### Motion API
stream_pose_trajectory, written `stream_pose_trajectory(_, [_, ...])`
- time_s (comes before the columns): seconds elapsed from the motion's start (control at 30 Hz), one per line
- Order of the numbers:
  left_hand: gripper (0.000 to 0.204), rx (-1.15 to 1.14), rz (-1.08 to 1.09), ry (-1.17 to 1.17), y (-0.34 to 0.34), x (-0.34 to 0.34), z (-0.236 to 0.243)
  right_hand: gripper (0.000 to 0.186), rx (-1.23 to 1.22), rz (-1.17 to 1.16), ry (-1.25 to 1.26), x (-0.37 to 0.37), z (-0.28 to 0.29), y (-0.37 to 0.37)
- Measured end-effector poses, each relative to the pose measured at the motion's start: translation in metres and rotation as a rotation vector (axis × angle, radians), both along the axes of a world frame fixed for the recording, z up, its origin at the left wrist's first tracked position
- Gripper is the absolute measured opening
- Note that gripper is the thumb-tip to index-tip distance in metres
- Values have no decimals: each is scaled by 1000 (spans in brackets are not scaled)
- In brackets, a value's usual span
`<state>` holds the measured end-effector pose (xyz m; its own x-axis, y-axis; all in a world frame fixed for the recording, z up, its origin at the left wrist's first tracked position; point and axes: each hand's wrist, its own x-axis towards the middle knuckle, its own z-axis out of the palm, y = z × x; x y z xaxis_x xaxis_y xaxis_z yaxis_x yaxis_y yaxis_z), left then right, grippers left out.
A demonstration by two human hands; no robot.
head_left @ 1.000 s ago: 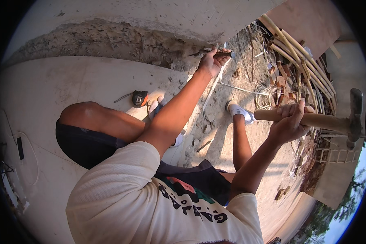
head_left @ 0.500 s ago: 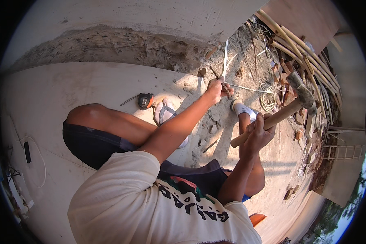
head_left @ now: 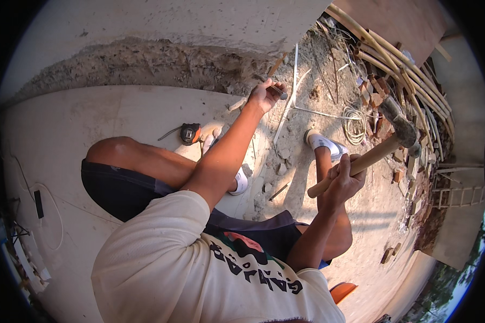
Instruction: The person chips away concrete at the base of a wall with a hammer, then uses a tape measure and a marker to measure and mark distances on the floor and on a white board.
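My left hand (head_left: 264, 97) is closed round a dark metal chisel (head_left: 283, 96), beside the rough, chipped groove (head_left: 188, 67) along the base of a pale concrete wall (head_left: 188, 19); the fingers hide much of the chisel, and I cannot tell whether its tip touches the groove. My right hand (head_left: 345, 180) grips the wooden handle of a hammer (head_left: 396, 121), its heavy metal head raised at the right. A black and orange tape measure (head_left: 190, 134) lies by my left foot. White strips (head_left: 294, 70) lie on the rubble beside my left hand.
At the right are bamboo poles (head_left: 388, 59), broken bricks (head_left: 374, 91), a coiled cable (head_left: 354, 125) and a ladder-like frame (head_left: 458, 196). Broken concrete pieces (head_left: 281, 168) lie between my feet. A thin white cable and dark object (head_left: 38, 204) lie at the left.
The hammer has come down and leftward since a second ago, its head tilting. My left hand, with the chisel, dipped half a second ago and is now back up near the groove.
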<state>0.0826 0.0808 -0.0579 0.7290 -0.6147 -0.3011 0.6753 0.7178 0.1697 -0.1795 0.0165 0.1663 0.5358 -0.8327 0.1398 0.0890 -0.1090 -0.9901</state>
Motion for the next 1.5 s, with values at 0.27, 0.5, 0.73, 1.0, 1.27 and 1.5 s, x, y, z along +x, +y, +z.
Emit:
stream_pose_trajectory(0.27, [34, -142, 75, 50, -3, 3, 8, 12, -402, -180, -254, 23, 69, -7])
stream_pose_trajectory(0.5, [35, -112, 57, 5, -7, 7, 14, 10, -253, -19, -271, 64, -31, 20])
stream_pose_trajectory(0.73, [36, -191, 83, 104, 11, 14, -10, 20, -328, 322, 673, 42, -120, 0])
stream_pose_trajectory(1.0, [39, -37, -3, -77, -7, 2, 6, 12, -379, 15, 16, 52, 34, -18])
stream_pose_trajectory(1.27, [39, -7, 0, -37, -22, -6, 5, 12, -249, -113, -293, 70, -60, 12])
stream_pose_trajectory(1.5, [36, 39, 2, -73, -12, 3, -2, 12, -226, 220, 562, 32, -132, -11])
